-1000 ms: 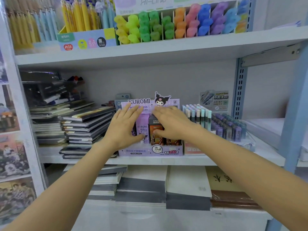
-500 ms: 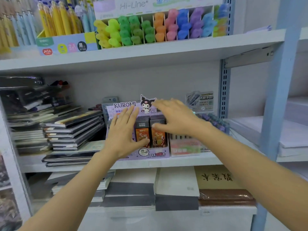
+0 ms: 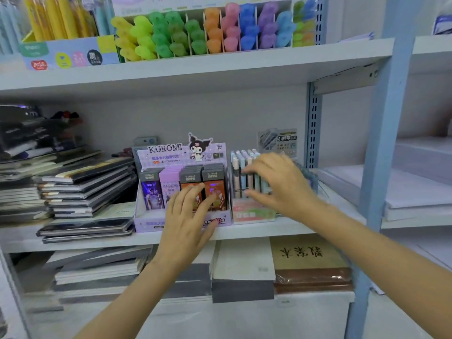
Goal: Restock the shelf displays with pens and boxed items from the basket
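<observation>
Mid-frame, the shelf carries a purple display box of boxed items, with a pen tray just right of it. Left hand lies flat against the box. Right hand, spread and empty, is over the pens. Likely straightening; next needs stock from the unseen basket.

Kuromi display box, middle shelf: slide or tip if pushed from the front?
Kuromi display box looks like thin cardboard, so probably light; walls may flex under a grip. Packed small boxes sit low, so it likely slides on the shelf rather than tips. Its tall header card would probably bend.
</observation>
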Available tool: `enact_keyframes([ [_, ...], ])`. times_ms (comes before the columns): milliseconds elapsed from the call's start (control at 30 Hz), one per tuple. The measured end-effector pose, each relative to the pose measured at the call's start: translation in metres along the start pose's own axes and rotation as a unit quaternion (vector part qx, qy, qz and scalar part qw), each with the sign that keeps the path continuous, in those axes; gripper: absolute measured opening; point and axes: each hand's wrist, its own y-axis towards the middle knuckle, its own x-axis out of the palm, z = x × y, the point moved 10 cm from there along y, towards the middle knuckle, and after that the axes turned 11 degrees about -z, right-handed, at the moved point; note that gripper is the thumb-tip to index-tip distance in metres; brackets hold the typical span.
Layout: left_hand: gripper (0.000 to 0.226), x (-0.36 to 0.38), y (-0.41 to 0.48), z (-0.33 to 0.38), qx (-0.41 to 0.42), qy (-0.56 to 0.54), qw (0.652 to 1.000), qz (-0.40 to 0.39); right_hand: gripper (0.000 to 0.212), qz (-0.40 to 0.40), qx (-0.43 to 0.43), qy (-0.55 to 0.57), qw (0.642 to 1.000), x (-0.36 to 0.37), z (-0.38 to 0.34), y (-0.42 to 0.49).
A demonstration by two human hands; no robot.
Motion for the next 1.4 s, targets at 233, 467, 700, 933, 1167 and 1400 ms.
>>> enact_keyframes([
  [233,0.027,0.017,0.001,-0.004,-0.032,-0.036,0.998,-0.042,0.046,0.003,0.015,-0.038,0.999,0.028,-0.027,-0.013],
  [467,0.055,0.006,0.004,0.008,-0.038,-0.055,0.998,0.017,0.037,0.074,0.025,0.039,0.996,0.006,0.0,-0.021],
  [700,0.066,0.032,0.025,0.061,0.039,-0.007,0.999,-0.023,0.072,-0.068,0.207,0.027,0.976,0.031,0.104,-0.066],
  [933,0.068,0.049,0.028,0.06,0.015,-0.014,0.999,-0.032,0.075,-0.057,0.196,0.032,0.978,0.033,0.093,-0.075],
  [1167,0.066,0.051,0.029,0.057,0.019,0.008,1.0,-0.005,0.084,-0.123,0.16,-0.006,0.98,0.032,0.084,-0.05],
  [1400,0.062,0.033,0.025,0.063,0.029,-0.032,0.999,-0.001,0.076,-0.13,0.138,0.056,0.98,0.026,0.077,-0.039],
])
